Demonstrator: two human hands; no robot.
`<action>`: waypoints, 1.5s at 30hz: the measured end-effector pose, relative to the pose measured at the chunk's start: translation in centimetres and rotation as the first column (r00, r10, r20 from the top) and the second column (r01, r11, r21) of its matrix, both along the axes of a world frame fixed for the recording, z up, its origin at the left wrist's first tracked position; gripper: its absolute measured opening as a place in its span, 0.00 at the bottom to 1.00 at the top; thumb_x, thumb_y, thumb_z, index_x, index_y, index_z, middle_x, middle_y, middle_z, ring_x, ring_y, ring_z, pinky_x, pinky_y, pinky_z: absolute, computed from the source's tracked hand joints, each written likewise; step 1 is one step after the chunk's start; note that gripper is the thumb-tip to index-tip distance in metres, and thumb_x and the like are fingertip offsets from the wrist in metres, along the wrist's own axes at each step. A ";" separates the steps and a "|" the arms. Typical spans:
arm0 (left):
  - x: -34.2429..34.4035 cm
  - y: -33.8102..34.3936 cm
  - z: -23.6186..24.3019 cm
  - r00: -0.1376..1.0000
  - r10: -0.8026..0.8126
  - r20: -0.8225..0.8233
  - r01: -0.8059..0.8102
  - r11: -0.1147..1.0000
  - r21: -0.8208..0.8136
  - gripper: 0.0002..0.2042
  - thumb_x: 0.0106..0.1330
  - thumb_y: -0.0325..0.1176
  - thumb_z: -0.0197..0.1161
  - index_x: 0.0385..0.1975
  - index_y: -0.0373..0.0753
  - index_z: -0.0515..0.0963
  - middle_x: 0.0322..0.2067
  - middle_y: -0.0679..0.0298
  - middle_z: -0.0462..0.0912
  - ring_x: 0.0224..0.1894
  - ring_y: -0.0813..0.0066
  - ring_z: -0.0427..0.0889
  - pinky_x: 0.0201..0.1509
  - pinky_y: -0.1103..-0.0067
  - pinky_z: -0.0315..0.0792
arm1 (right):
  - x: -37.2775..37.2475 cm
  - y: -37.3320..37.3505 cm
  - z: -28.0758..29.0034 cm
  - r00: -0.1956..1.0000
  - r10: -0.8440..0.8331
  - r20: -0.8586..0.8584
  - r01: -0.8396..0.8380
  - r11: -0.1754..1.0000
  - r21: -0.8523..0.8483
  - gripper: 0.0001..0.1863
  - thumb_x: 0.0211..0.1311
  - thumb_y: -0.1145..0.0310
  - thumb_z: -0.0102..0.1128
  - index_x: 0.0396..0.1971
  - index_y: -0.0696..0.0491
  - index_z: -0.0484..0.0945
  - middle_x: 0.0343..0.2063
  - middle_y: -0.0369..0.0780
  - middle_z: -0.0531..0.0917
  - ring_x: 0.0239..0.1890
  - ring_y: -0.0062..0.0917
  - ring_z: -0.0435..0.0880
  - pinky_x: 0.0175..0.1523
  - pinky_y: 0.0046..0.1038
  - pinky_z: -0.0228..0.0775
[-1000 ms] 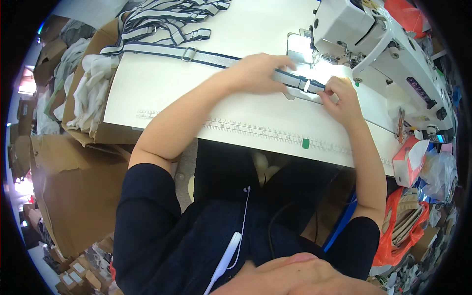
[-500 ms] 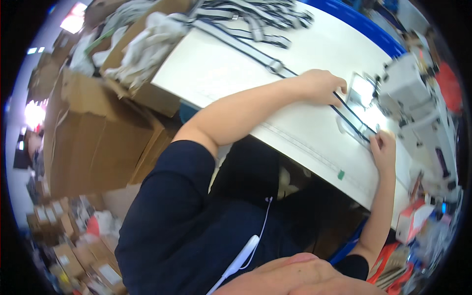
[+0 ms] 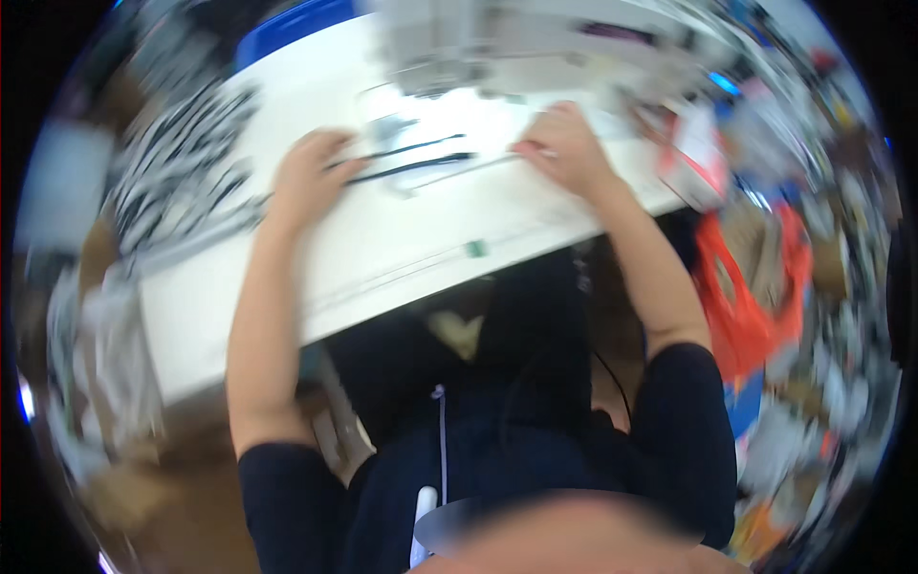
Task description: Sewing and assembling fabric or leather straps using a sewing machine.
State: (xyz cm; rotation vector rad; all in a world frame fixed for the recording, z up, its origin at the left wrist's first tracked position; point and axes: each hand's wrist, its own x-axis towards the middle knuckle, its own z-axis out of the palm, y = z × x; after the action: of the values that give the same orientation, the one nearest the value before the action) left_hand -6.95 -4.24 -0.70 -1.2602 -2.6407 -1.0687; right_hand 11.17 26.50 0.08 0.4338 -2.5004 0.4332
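My left hand (image 3: pixel 311 177) is closed around a light strap with black edges (image 3: pixel 421 165). The strap's free end sticks out to the right over the white tabletop, and its other part trails left toward a pile of similar straps (image 3: pixel 177 158). My right hand (image 3: pixel 566 148) is apart from the strap's end, to its right, with fingers pinched together. Something small and pale shows at those fingertips, too blurred to name. Just beyond the strap stands a white sewing machine (image 3: pixel 430 43), its lamp lighting the plate below.
The white table (image 3: pixel 220 335) has a small green patch (image 3: pixel 476 249) near its front edge. A blue bin-like edge (image 3: pixel 296 29) lies at the back. To the right are a red and white box (image 3: pixel 696 158) and an orange bag (image 3: pixel 755 297). Pale cloth (image 3: pixel 120 335) hangs at the left.
The view has turned right, bringing the sewing machine to the centre. My right hand, earlier at the strap's end, has let go of it and moved apart. My left hand still holds the strap.
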 end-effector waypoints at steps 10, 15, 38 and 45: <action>3.4 2.1 3.0 0.987 -0.129 -0.099 0.119 0.987 -0.105 0.15 0.58 0.27 0.66 0.45 0.35 0.79 0.43 0.58 0.81 0.45 0.64 0.79 0.50 0.74 0.72 | 29.2 9.4 6.9 0.375 -0.927 0.009 0.909 0.365 -0.203 0.08 0.58 0.67 0.64 0.32 0.57 0.82 0.28 0.43 0.83 0.30 0.31 0.83 0.37 0.29 0.73; 3.7 1.6 2.9 0.995 -0.104 -0.010 0.102 0.991 -0.088 0.14 0.58 0.25 0.65 0.45 0.35 0.79 0.43 0.58 0.81 0.46 0.65 0.79 0.51 0.75 0.72 | 38.9 20.3 0.0 0.062 -0.932 0.356 0.994 0.090 0.064 0.20 0.56 0.57 0.66 0.45 0.54 0.82 0.37 0.43 0.86 0.41 0.29 0.85 0.48 0.29 0.75; 7.9 3.5 4.7 0.911 -0.362 0.196 0.291 0.903 0.315 0.17 0.63 0.29 0.63 0.53 0.36 0.75 0.39 0.61 0.83 0.40 0.76 0.80 0.48 0.80 0.73 | 16.3 5.5 8.6 0.891 -0.284 0.355 0.428 0.790 -0.440 0.05 0.62 0.76 0.60 0.38 0.56 0.78 0.31 0.32 0.82 0.33 0.12 0.77 0.40 0.17 0.68; 11.2 1.7 6.4 0.778 -0.295 0.555 0.163 0.948 0.275 0.25 0.58 0.32 0.70 0.56 0.37 0.71 0.33 0.65 0.80 0.30 0.83 0.76 0.35 0.85 0.71 | 2.3 -6.5 5.9 0.808 0.291 0.513 -0.019 0.882 -0.470 0.10 0.57 0.71 0.63 0.38 0.58 0.80 0.35 0.40 0.84 0.37 0.24 0.82 0.43 0.24 0.72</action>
State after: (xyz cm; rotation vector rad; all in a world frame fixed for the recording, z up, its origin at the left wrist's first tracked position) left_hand 4.27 -2.59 5.74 -1.4108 -2.6819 -2.0270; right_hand 13.43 20.04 5.94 0.3629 -2.8025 1.3575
